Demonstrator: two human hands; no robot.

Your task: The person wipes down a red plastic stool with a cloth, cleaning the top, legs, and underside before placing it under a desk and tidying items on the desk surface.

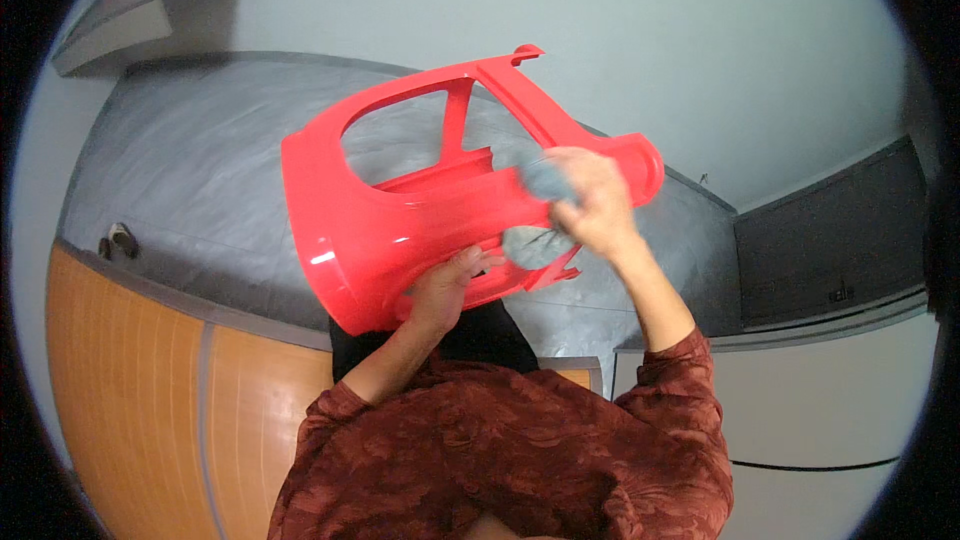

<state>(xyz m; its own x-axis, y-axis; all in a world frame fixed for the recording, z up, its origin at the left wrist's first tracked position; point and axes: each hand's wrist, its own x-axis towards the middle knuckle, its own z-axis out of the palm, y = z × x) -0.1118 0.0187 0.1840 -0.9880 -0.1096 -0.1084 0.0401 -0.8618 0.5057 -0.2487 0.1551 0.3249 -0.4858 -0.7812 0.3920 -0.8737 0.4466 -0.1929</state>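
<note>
A large red plastic shell (450, 202), shaped like the cab of a toy car with window openings, is held up in front of my body. My left hand (448, 289) grips it by the edge of a lower opening. Against its upper right part, my right hand (596, 195) presses a bunched blue-grey cloth (547, 180); the hand and cloth are blurred. A paler grey-green piece (536, 246), which looks like cloth, shows just below the right hand, over the lower opening.
Beyond the shell lies a grey floor (187, 157) with a pair of shoes (122, 238) at the left. An orange wooden panel (127, 375) is at the lower left. A ledge (120, 22) with bags stands at the upper left, and a light cabinet (825, 390) at the lower right.
</note>
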